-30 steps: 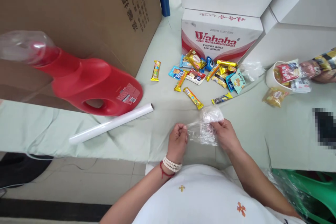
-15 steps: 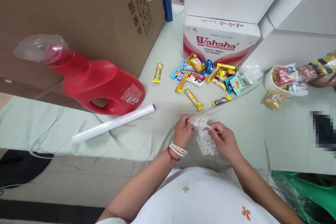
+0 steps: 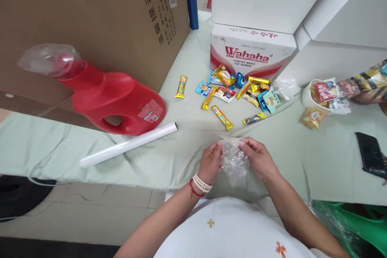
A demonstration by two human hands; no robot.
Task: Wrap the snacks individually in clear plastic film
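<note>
A crinkled clear plastic bag point(image 3: 235, 161) is stretched between my two hands, above the near edge of the table. My left hand point(image 3: 212, 162), with white beads and a red cord at the wrist, pinches its left edge. On the opposite edge, my right hand point(image 3: 256, 156) pinches it between thumb and fingers. Just beyond the bag lie a yellow wrapped snack bar point(image 3: 222, 117) and a blue-and-yellow wrapped snack point(image 3: 253, 119). Farther back is a heap of small packaged snacks point(image 3: 225, 92), and one more yellow bar point(image 3: 181, 86) lies apart on the left.
A red detergent jug point(image 3: 121, 100) stands left, before a large brown carton point(image 3: 105, 16), with a white tube point(image 3: 130, 144) near it. Behind the snacks is a Wahaha box point(image 3: 250, 50). To the right are a snack-filled white cup point(image 3: 308, 94) and a black phone point(image 3: 370, 153).
My hands have drawn slightly apart, spreading the plastic bag wider and flatter between them. My left hand has turned so its thumb shows on the bag. The view has shifted slightly.
</note>
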